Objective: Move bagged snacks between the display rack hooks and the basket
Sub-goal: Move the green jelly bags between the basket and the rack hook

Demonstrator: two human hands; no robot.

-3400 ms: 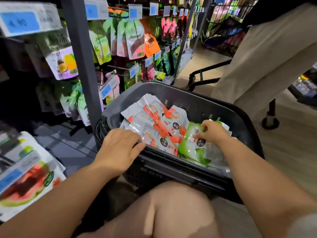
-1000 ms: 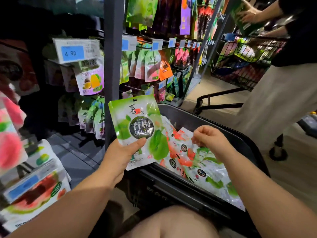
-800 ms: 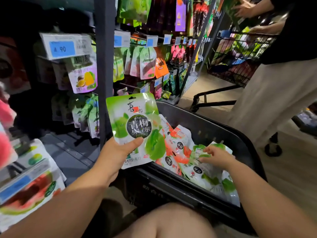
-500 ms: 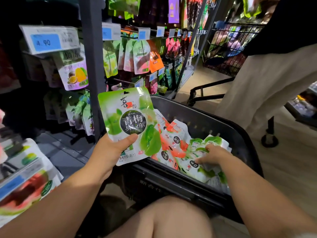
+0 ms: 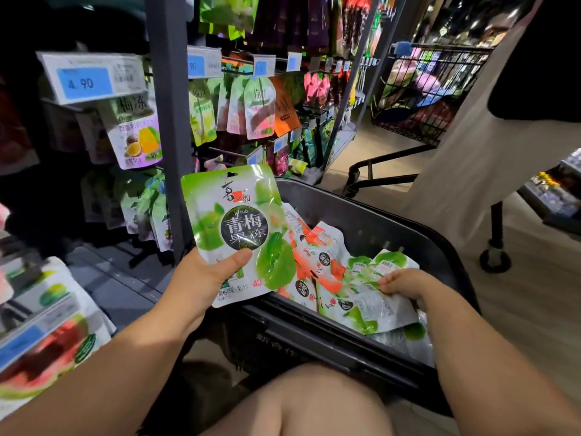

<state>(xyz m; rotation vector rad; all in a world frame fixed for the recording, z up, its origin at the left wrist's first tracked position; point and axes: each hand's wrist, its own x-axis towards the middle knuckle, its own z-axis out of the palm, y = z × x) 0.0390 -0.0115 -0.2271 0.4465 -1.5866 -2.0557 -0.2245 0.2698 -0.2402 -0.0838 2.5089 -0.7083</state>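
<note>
My left hand (image 5: 206,275) grips a green jelly snack bag (image 5: 239,228) upright by its lower edge, thumb on the front, just left of the black basket (image 5: 371,221). Inside the basket lie several bags, red-and-white ones (image 5: 314,262) in the middle and green-and-white ones (image 5: 377,306) to the right. My right hand (image 5: 408,283) reaches into the basket and its curled fingers pinch one of the green-and-white bags. The display rack (image 5: 171,121) with hooks full of hanging bags stands to the left and behind.
Price tags (image 5: 85,80) stick out from the hook ends. Watermelon-print bags (image 5: 47,350) hang at lower left. A person in beige trousers (image 5: 478,146) stands at right beside a wire trolley (image 5: 430,89). My knee (image 5: 298,401) is below the basket.
My left hand lifted a green bag out of the basket and holds it up. My right hand went back down into the bags and took hold of a green-and-white one.
</note>
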